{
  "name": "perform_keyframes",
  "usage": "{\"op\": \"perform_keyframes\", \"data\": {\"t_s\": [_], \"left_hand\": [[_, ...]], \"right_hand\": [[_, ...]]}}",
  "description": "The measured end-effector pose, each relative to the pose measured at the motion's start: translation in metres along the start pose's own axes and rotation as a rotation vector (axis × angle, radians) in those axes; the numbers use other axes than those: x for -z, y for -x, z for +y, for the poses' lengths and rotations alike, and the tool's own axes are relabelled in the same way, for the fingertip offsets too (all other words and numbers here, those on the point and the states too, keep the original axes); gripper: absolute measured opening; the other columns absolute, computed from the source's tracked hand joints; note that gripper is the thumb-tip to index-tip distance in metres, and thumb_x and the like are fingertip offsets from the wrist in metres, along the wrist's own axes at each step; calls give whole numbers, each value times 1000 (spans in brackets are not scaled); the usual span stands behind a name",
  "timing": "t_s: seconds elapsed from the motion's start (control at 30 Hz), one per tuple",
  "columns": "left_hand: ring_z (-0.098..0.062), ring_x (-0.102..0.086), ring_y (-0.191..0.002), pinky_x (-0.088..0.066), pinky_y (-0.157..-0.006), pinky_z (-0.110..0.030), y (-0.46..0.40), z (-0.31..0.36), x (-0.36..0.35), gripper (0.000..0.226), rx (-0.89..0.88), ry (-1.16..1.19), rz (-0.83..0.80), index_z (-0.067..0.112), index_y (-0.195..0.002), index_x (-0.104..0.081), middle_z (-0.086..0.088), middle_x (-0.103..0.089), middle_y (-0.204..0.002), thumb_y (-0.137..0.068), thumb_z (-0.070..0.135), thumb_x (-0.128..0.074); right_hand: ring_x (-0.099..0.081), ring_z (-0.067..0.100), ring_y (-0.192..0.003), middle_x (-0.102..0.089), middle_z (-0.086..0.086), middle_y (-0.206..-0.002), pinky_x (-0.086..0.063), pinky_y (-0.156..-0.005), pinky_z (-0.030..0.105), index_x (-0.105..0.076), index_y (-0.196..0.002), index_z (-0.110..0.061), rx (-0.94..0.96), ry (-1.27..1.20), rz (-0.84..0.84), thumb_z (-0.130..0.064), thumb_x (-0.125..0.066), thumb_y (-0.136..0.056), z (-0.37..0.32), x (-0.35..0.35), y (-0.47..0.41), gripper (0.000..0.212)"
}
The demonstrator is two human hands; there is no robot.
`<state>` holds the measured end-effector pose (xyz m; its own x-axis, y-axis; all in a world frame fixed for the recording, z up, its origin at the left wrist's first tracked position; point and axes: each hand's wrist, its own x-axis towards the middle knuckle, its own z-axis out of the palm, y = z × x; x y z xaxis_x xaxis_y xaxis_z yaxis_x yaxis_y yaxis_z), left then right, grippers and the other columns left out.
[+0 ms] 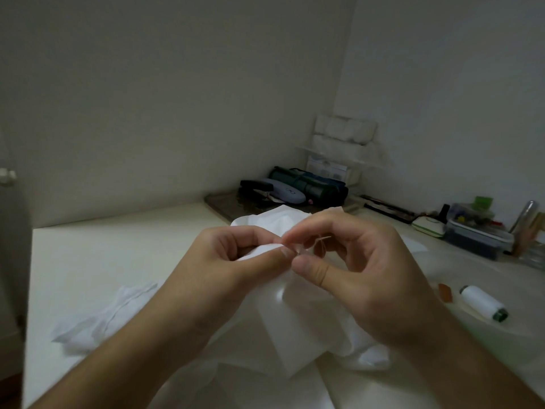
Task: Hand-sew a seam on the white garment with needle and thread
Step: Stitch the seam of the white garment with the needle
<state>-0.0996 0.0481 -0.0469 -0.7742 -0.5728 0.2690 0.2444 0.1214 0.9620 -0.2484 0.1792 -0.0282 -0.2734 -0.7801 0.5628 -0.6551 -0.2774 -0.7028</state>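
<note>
Counter pale, spool at right. Left hand fingers pinch garment fold; right hand fingers pinch needle, thread looped beside.

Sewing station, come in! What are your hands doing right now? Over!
Left hand pinches the white garment edge. Right hand pinches at the same spot; needle too small to confirm. White thread spool lies apart, to the right. Nothing in the way.
</note>
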Motion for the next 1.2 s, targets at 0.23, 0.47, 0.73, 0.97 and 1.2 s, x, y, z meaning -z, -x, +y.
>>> {"op": "perform_keyframes", "data": {"t_s": [0.23,0.47,0.73,0.97,1.2], "left_hand": [[-22,-76,-76,-54,-66,-21,0,2,-1,8,27,-27,-14,12,-84,-84,-17,-80,-84,-81,19,-84],[-21,-76,-71,-55,-68,-34,0,1,-5,7,49,-178,30,21,-81,-83,-8,-80,-78,-84,27,-83],[-11,-70,-65,-55,-65,-30,1,-6,-5,5,-37,-372,74,29,-85,-81,1,-77,-73,-88,25,-82],[-35,-37,-60,-32,-64,-36,3,0,-3,31,-106,-278,-125,39,-108,-81,-27,-41,-66,-98,11,-72],[-28,-38,-61,-32,-63,-38,3,-4,-1,12,-78,-235,-176,28,-103,-78,-20,-39,-64,-97,18,-74]], "right_hand": [[-66,26,-99,-71,-2,-99,-52,-89,53,-82,-86,-26,54,21,45,-16,-83,-80,4,-2,-1,12],[-54,12,-134,-59,-14,-127,-39,-113,36,-76,-75,-29,29,-58,99,-17,-82,-74,4,-1,1,14],[-61,11,-124,-66,-2,-122,-48,-102,30,-75,-81,-24,16,-533,183,-19,-80,-81,5,8,-3,7],[-74,33,-94,-69,12,-80,-57,-93,33,-60,-99,-5,-53,-730,171,-8,-53,-96,2,8,-4,9],[-68,29,-90,-61,10,-77,-50,-111,52,-57,-103,-6,-31,-822,116,-8,-49,-102,7,9,-7,8]]}}
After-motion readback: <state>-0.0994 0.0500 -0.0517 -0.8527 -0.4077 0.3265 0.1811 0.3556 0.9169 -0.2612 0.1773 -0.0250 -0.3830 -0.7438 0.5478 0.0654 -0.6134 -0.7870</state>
